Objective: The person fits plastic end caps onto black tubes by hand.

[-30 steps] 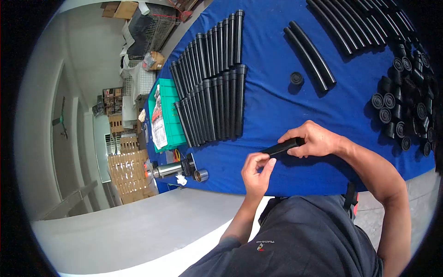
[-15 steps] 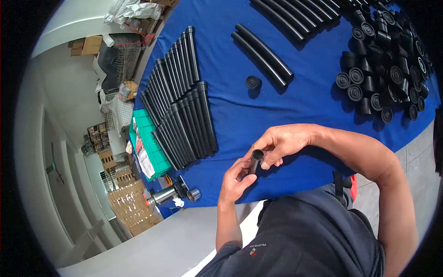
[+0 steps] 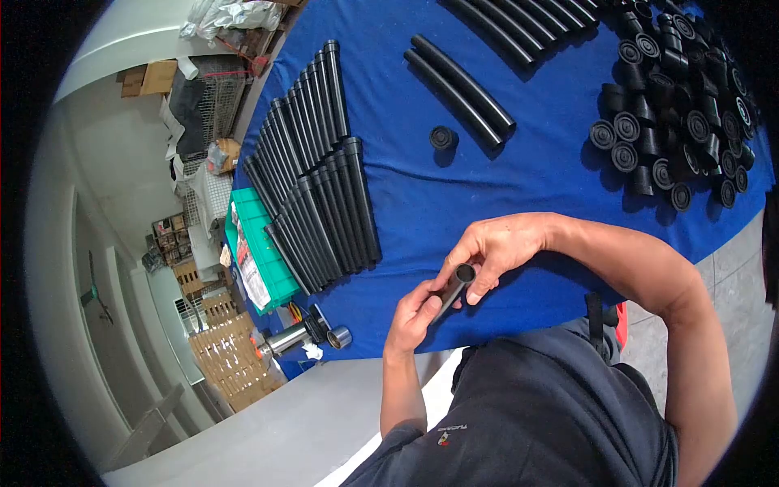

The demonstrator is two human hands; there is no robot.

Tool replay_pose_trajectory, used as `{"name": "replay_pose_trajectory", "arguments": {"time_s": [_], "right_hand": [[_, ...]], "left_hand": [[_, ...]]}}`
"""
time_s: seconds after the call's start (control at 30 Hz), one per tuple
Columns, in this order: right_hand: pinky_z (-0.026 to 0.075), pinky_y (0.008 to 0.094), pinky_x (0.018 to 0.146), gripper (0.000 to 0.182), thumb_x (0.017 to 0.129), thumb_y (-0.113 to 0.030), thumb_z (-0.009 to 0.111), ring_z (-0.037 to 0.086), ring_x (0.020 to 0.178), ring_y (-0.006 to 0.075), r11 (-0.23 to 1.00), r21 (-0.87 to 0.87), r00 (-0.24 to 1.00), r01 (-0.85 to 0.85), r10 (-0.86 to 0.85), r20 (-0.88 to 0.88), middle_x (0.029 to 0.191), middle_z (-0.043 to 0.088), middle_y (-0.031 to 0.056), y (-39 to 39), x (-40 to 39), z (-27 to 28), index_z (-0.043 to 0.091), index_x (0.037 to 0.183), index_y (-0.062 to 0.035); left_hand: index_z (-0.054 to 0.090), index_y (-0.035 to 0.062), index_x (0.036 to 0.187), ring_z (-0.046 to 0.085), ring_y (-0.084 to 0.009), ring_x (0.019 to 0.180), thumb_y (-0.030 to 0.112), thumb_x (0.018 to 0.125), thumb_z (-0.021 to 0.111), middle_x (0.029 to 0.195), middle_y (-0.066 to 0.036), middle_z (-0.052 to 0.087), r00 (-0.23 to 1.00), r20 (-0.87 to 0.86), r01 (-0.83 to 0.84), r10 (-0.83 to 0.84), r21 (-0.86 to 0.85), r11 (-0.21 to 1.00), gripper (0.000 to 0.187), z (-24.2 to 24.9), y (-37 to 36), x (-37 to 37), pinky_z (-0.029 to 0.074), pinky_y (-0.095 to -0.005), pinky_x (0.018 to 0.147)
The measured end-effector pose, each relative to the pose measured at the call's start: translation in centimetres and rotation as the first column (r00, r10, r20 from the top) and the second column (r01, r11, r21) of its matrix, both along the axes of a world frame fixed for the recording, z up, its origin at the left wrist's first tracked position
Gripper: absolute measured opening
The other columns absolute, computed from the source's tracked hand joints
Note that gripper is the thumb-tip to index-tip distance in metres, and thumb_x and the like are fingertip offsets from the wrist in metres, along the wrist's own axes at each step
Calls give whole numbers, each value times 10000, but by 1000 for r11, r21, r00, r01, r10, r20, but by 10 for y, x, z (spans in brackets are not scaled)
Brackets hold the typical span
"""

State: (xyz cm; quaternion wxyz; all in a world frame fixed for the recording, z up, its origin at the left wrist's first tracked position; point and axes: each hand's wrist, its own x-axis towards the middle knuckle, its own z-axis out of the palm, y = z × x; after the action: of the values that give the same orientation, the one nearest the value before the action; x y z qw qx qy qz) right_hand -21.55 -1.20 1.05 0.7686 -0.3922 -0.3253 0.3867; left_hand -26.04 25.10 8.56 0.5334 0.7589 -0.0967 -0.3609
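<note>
My left hand (image 3: 415, 318) is wrapped round the lower part of a black tube (image 3: 456, 290). The fingers of my right hand (image 3: 492, 258) close on the same tube near its upper end. Its open, hollow end faces up toward me, and the tube leans to the right. Beyond my hands a single black cap (image 3: 443, 138) stands on the blue cloth (image 3: 406, 203). Two loose black tubes (image 3: 462, 93) lie side by side further back.
Rows of capped black tubes (image 3: 324, 219) lie at the left beside a green tray (image 3: 284, 280). Many black caps (image 3: 661, 122) are heaped at the right. More tubes (image 3: 519, 32) lie at the back. A metal tool (image 3: 288, 339) rests at the table's left front edge.
The tube in my hands has tilted further over, its open end moving slightly right, so more of its side shows. The view has shifted slightly.
</note>
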Motion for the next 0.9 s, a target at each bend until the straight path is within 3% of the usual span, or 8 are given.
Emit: {"name": "replay_pose_trajectory", "arguments": {"time_s": [0.2, 0.3, 0.4, 0.53, 0.63, 0.73, 0.83, 0.9], "right_hand": [[549, 259, 619, 494, 874, -103, 787, 647, 713, 106, 998, -54, 1000, -16, 18, 26, 929, 742, 63, -4, 3, 3, 646, 1341, -18], [555, 262, 628, 499, 879, -91, 774, 658, 734, 111, 997, -67, 999, -36, 38, 29, 947, 745, 69, -5, 2, 7, 635, 1353, -15], [557, 264, 634, 502, 885, -87, 763, 665, 756, 116, 996, -74, 997, -56, 59, 42, 960, 748, 72, -5, 2, 7, 625, 1361, -11], [530, 266, 649, 508, 882, -141, 790, 635, 693, 104, 998, -45, 999, -39, 38, -12, 948, 751, 61, -2, 1, 1, 647, 1361, -50], [549, 257, 636, 458, 904, -122, 736, 676, 807, 116, 998, -61, 1000, -10, 12, 26, 1008, 759, 70, -4, 3, 4, 635, 1333, 1], [533, 288, 647, 494, 910, -205, 758, 658, 706, 133, 987, -146, 996, 73, -64, 64, 902, 751, 68, -6, 2, 7, 637, 1351, -20], [537, 339, 651, 435, 932, -217, 729, 683, 712, 168, 907, -330, 942, 262, -167, 290, 853, 739, 105, -5, 2, 12, 651, 1302, -1], [537, 373, 661, 389, 952, -215, 701, 696, 712, 203, 850, -262, 838, 458, -314, 446, 820, 724, 127, 2, 0, 6, 653, 1266, 10]], "left_hand": [[582, -31, 1260, 634, -171, 1069, 179, 958, 747, 1121, -104, 674, 984, -40, -176, 173, -134, 975, 402, -14, 2, -7, 479, -314, 979], [566, -20, 1257, 641, -161, 1026, 104, 894, 808, 1094, -92, 671, 988, 32, -150, 153, -97, 984, 454, -28, 14, -9, 496, -313, 936], [584, -30, 1246, 652, -157, 971, 183, 928, 784, 1085, -95, 679, 990, -85, -122, 113, -106, 987, 432, -22, 15, -8, 513, -304, 875], [624, -49, 1202, 665, -159, 930, 320, 995, 692, 1051, -103, 705, 999, -14, -44, 45, 45, 998, 429, -12, 14, -3, 528, -303, 846], [644, -56, 1189, 662, -158, 920, 387, 1019, 639, 1025, -101, 713, 1000, -22, -6, 8, 65, 998, 475, -15, 17, 2, 526, -300, 849], [647, -56, 1206, 657, -161, 919, 392, 1023, 628, 1012, -98, 707, 997, -70, -20, 26, 77, 997, 485, -17, 21, 8, 519, -304, 856], [653, -53, 1203, 664, -167, 946, 347, 1033, 613, 1030, -103, 709, 1000, -7, -15, 17, 189, 982, 436, -21, 30, 16, 518, -312, 883], [667, -43, 1192, 666, -173, 975, 324, 1034, 608, 1047, -106, 709, 998, 67, -3, -20, 322, 947, 404, -21, 32, 25, 516, -316, 906]]}}
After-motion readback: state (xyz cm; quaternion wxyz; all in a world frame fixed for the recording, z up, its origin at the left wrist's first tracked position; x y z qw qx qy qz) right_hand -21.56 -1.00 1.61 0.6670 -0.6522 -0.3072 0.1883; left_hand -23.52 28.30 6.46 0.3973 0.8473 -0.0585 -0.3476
